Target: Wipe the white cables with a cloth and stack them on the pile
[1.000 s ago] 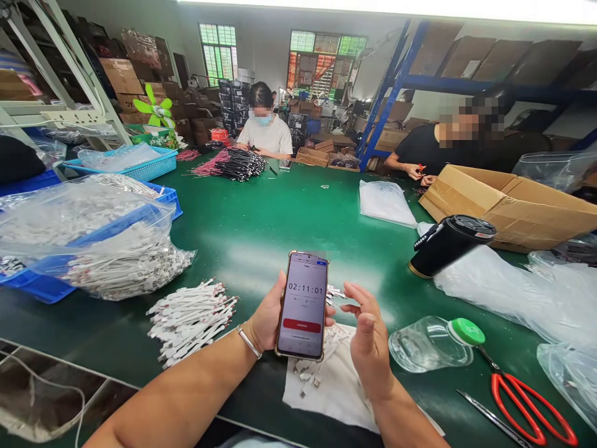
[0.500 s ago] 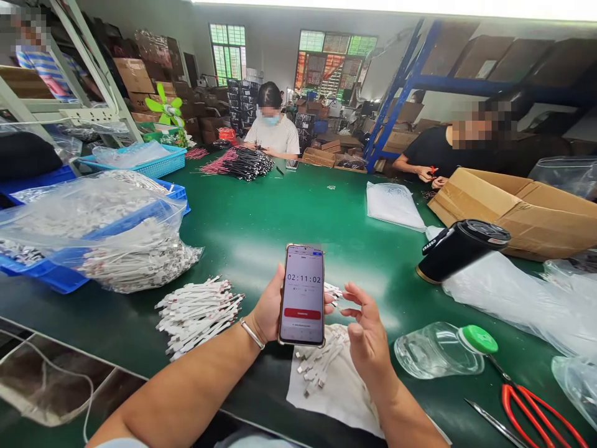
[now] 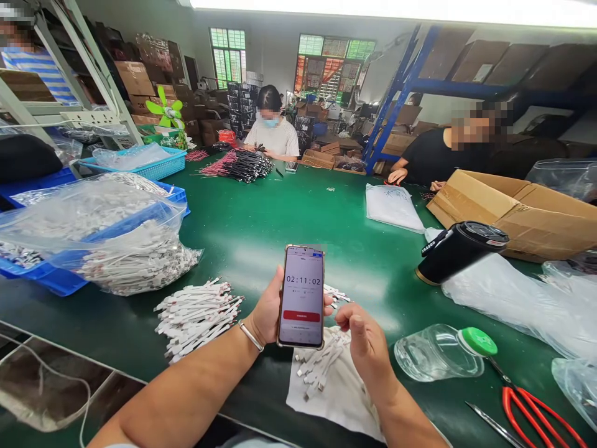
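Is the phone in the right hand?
No, the left hand holds the phone; the right hand is beside it.

White cable bundle [image 3: 196,320], green workbench [image 3: 298,230] (red scissors [image 3: 536,404])

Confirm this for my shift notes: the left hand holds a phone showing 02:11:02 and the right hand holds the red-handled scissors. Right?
No, in the head view the right hand holds nothing, raised above the white sheet; the red-handled scissors lie on the table to its right.

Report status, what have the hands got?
Left hand gripping smartphone showing 02:11:02; right hand empty above white cloth with short white cables; white cable bundle beside left forearm.
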`<state>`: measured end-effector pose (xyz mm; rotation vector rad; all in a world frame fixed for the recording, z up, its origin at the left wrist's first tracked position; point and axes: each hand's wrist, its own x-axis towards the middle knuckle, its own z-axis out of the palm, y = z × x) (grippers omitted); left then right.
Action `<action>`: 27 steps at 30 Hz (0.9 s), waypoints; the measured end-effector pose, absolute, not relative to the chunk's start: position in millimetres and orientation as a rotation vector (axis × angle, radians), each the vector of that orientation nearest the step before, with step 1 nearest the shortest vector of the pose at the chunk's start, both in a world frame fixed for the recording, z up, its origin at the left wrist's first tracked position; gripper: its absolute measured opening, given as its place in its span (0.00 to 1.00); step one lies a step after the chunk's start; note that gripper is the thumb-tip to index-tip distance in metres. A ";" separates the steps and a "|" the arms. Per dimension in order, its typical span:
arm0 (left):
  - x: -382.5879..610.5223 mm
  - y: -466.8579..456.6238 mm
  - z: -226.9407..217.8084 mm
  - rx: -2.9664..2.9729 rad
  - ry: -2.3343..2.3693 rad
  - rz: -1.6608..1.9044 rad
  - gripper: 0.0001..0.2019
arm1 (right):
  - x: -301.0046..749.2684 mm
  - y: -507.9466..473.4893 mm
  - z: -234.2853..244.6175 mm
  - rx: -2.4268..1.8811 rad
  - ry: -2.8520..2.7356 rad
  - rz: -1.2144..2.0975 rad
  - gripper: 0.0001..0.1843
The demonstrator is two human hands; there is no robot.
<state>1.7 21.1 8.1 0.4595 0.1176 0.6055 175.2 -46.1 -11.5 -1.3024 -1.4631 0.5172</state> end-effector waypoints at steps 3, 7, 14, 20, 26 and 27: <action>1.0 21.4 6.7 0.469 0.116 0.599 0.41 | 172.9 -46.4 -10.5 -1.300 -1.478 0.546 0.31; 0.2 21.4 4.9 0.482 0.125 0.588 0.41 | 171.8 -46.6 -10.6 -1.296 -1.488 0.573 0.31; 0.3 19.9 7.1 0.501 0.141 0.587 0.41 | 170.1 -46.7 -9.6 -1.301 -1.482 0.582 0.32; -0.2 20.6 5.4 0.500 0.146 0.588 0.41 | 168.6 -46.5 -9.6 -1.300 -1.488 0.582 0.32; -0.2 21.1 4.4 0.499 0.131 0.588 0.41 | 168.3 -46.6 -10.5 -1.300 -1.492 0.588 0.32; -0.3 21.1 4.3 0.496 0.130 0.584 0.41 | 168.4 -46.6 -10.5 -1.300 -1.494 0.591 0.32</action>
